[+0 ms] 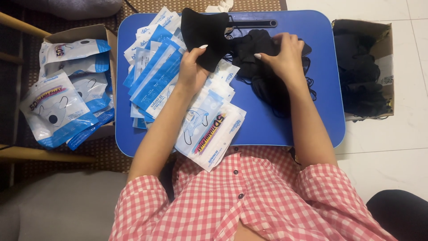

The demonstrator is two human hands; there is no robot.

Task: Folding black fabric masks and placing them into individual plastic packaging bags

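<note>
Red-and-white checked shirt (249,201), short sleeves, dark buttons down the front; bare forearms; pale-painted nails on the fingers (257,56).

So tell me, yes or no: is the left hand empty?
No, the left hand grips a black mask above the blue table.

Seen from above, a left hand (192,67) pinches a black mask (203,33) over a blue table (267,120). The right hand (285,56) rests on a pile of black masks (258,67). Empty packets (178,89) lie fanned beside them.
</note>
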